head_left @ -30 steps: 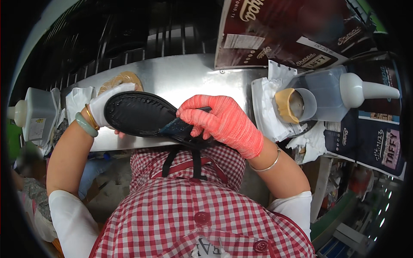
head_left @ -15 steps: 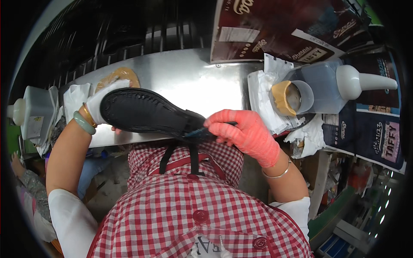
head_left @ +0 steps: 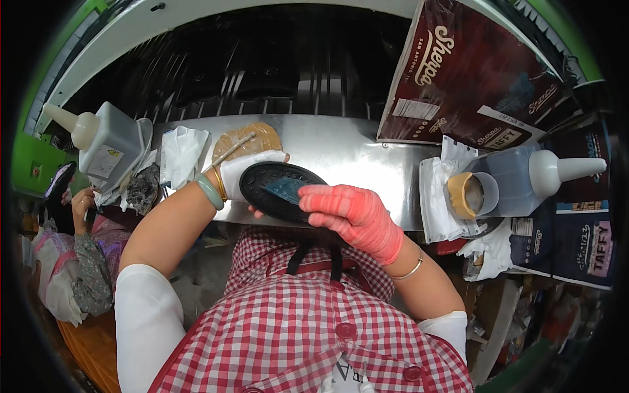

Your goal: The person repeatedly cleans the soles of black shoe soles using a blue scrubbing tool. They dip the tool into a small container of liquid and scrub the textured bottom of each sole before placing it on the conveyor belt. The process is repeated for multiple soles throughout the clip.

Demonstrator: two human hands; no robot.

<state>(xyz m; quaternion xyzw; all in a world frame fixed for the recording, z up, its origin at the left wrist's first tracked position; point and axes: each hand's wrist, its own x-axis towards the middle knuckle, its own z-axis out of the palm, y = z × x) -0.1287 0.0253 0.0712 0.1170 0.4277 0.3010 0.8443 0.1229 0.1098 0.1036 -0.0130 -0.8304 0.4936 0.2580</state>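
Observation:
A black shoe (head_left: 253,185) is tipped with its sole toward me, so it looks short and round. My left hand (head_left: 247,166), in a white glove, is closed round its far-left side; most of its fingers are hidden behind the shoe. Against the sole lies the flat blue end of a brush-like tool (head_left: 286,188). My right hand (head_left: 349,213), in a pinkish-red knitted glove, pinches this tool from the right, its fingers covering the handle.
Behind the shoe, a stick lies on a tan round pad (head_left: 262,139) on the metal bench (head_left: 341,147). Nozzle bottles stand at left (head_left: 113,147) and right (head_left: 514,180), beside a cup (head_left: 473,195) and white papers (head_left: 440,203). A maroon carton (head_left: 472,78) stands behind. Another person's hand (head_left: 82,206) shows far left.
The shoe has swung from lying lengthwise to being tipped and foreshortened. My right hand has brought the blue tool end onto the sole. The whole view has shifted, showing more at the left.

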